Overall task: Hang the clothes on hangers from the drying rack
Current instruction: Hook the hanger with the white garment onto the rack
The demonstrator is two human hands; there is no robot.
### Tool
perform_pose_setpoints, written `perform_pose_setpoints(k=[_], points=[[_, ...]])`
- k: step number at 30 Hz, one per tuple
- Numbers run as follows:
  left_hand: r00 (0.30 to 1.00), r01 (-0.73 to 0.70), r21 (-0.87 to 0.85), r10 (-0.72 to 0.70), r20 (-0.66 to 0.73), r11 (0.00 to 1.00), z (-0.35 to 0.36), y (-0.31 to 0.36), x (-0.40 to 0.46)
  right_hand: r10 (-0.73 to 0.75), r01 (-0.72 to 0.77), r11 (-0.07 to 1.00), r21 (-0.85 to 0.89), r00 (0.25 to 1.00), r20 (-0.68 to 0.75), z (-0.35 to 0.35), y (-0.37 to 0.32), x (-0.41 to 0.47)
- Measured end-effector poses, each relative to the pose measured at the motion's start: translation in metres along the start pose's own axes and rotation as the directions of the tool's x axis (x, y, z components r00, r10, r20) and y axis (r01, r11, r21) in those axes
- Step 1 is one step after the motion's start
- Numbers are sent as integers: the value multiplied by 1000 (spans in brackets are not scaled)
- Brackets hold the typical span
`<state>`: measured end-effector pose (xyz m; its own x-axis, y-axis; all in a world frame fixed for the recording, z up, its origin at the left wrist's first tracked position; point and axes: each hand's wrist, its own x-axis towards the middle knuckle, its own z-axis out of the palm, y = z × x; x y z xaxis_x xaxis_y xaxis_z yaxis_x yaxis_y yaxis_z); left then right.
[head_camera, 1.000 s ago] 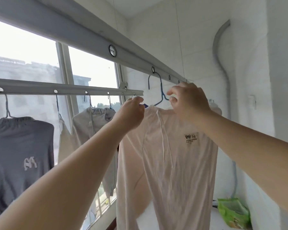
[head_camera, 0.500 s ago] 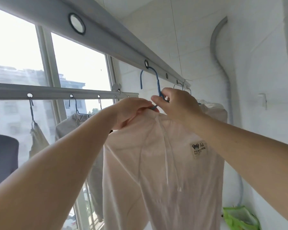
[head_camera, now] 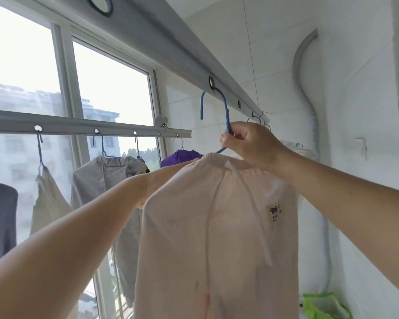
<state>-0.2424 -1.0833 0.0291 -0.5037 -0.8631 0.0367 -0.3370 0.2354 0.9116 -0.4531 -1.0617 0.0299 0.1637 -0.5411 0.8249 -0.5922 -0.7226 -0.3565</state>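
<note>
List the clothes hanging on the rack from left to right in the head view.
Dark grey garment → beige garment → grey hoodie → purple garment → pink garment, whose blue hanger the right hand holds.

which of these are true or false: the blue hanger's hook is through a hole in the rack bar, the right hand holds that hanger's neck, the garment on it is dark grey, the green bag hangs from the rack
1. The blue hanger has its hook through a hole in the near drying rack bar. True.
2. The right hand grips the hanger's neck. True.
3. The garment on that hanger is dark grey. False: it is a pale pink garment with a small bear label.
4. The green bag hangs from the rack. False: it sits low by the wall, at the bottom right.
5. The left hand is in full view. False: the garment hides most of it.
</note>
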Motion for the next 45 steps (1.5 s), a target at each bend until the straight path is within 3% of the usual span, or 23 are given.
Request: perform_pose_setpoints(k=[7, 12, 20, 24, 26, 30, 33, 36, 40, 45], points=[[989, -43, 146, 63, -135, 988, 9, 3, -33, -1, -2, 999, 47, 999, 53, -12, 1, -3], [879, -175, 539, 377, -291, 824, 5, 27, -57, 20, -22, 1000, 18, 994, 108, -17, -2, -4], [750, -201, 745, 590, -300, 636, 12, 62, -79, 11, 0, 992, -127, 996, 92, -7, -6, 3], [821, 12, 907, 513, -249, 420, 10, 61, -86, -11, 27, 983, -183, 996, 86, 2, -11, 6], [869, 78, 928, 432, -243, 365, 9, 60, -91, 8, 4, 995, -103, 994, 109, 6, -13, 6], [923, 156, 926, 283, -261, 344, 8, 62, -102, 25, -23, 1000, -19, 993, 117, 16, -14, 7], [903, 156, 936, 339, -265, 316, 8, 63, -101, 22, -17, 999, -52, 995, 98, 24, -14, 11], [913, 180, 942, 308, -266, 282, 10, 60, -98, 20, -10, 995, -103, 995, 99, 25, -11, 16], [870, 131, 916, 399, -289, 379, 9, 59, -92, 7, 2, 997, -83, 995, 104, 27, -6, 20], [854, 106, 916, 436, -283, 387, 19, 49, -73, 0, 4, 999, -36, 994, 111, 34, -5, 20]])
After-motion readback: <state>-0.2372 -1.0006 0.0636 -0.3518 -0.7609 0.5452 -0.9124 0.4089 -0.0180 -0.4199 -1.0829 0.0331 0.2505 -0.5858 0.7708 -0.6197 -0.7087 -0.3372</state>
